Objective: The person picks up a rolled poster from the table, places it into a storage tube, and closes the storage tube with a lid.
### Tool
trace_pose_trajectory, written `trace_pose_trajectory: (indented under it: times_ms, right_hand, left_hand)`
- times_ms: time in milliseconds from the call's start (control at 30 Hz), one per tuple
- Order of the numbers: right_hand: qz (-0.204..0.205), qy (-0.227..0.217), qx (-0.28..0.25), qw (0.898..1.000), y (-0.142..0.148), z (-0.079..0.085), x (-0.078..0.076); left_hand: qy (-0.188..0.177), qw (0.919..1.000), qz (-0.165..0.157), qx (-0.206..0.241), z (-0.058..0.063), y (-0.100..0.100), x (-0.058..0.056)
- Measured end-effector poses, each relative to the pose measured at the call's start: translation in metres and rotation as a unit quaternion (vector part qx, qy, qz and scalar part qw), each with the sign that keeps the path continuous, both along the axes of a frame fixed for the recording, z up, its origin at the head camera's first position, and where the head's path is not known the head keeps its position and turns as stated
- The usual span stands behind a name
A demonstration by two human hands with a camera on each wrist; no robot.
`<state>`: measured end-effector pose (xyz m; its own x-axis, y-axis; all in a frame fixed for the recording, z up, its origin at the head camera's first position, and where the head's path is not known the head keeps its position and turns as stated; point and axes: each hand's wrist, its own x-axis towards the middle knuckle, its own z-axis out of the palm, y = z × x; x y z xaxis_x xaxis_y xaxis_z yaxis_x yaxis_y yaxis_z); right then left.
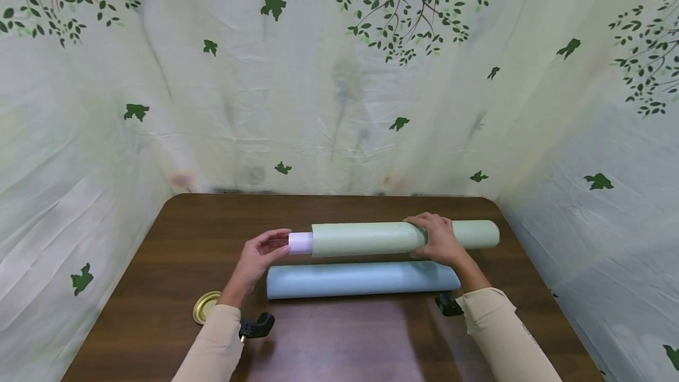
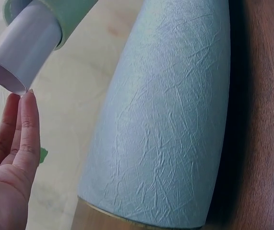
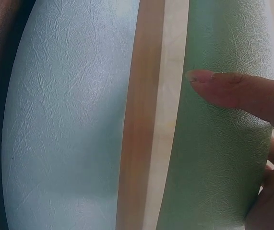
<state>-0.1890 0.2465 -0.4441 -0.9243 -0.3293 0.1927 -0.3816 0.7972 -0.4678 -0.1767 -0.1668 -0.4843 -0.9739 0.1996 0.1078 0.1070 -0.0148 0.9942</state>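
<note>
A pale green tube (image 1: pixel 366 239) with a leather-like textured surface is held level above the table by my right hand (image 1: pixel 437 240), thumb on the near side and fingers over the top. From its left end sticks a short length of a smooth lilac inner tube (image 1: pixel 300 243), its hollow end facing left. My left hand (image 1: pixel 260 261) pinches that end at the rim with its fingertips, as the left wrist view also shows. Just nearer, a light blue tube (image 1: pixel 363 280) of the same texture lies lengthwise on the table. How far the lilac tube reaches inside is hidden.
A round gold lid (image 1: pixel 205 306) rests on the brown wooden table (image 1: pixel 132 335), partly behind my left forearm. Dark wrist cameras (image 1: pixel 257 326) hang below both sleeves. A white curtain with leaf prints (image 1: pixel 297 105) surrounds the table's back and sides.
</note>
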Motion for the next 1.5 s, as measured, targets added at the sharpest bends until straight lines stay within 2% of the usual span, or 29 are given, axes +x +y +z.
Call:
trace_pose_trajectory:
  times_ms: [400, 733, 1000, 1500]
  right_hand:
    - [-0.001, 0.004, 0.007, 1.0, 0.001, 0.0, 0.002]
    - [-0.004, 0.005, 0.005, 1.0, 0.001, 0.0, 0.002]
    - [-0.004, 0.004, 0.001, 1.0, -0.002, 0.0, 0.002]
    - [-0.004, 0.005, 0.002, 1.0, -0.004, -0.001, 0.003]
  left_hand:
    - [-0.003, 1.0, -0.008, -0.006, -0.001, 0.01, -0.002]
    - [0.013, 0.9997, -0.018, 0.009, -0.001, 0.018, -0.003]
    - [0.003, 0.9996, -0.027, 0.0, -0.004, 0.023, -0.002]
    - [-0.005, 0.9994, -0.028, 0.02, -0.004, 0.031, -0.001]
